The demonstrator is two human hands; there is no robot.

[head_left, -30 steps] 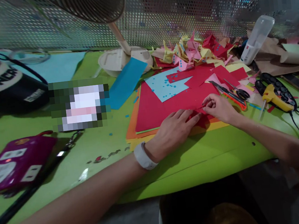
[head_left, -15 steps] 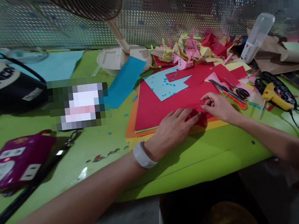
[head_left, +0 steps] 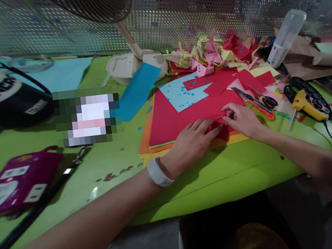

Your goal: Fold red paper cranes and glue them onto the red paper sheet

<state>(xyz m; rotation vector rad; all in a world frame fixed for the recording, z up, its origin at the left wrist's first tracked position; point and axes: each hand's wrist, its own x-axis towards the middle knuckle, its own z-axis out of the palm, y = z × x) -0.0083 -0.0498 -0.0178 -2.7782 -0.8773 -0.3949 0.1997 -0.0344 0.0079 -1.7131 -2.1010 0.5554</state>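
Observation:
My left hand [head_left: 190, 143] lies flat with its fingers stretched over a small folded piece of red paper [head_left: 222, 131] and presses it down on a stack of coloured sheets [head_left: 171, 120]. My right hand [head_left: 241, 119] pinches the edge of the same red piece between thumb and fingers. A white band sits on my left wrist. A light blue sheet with small blue squares [head_left: 180, 95] lies on the red top sheet behind my hands.
A heap of folded paper shapes [head_left: 214, 53] lies at the back. Scissors [head_left: 261, 101], a yellow glue gun [head_left: 306, 105] and a plastic bottle [head_left: 286, 38] are to the right. A fan base [head_left: 135, 64], a black bag [head_left: 3, 95] and a purple power strip [head_left: 17, 183] are to the left on the green table [head_left: 104, 163].
My right hand's fingers have shifted slightly along the red piece's edge. My left hand has stayed flat on the paper.

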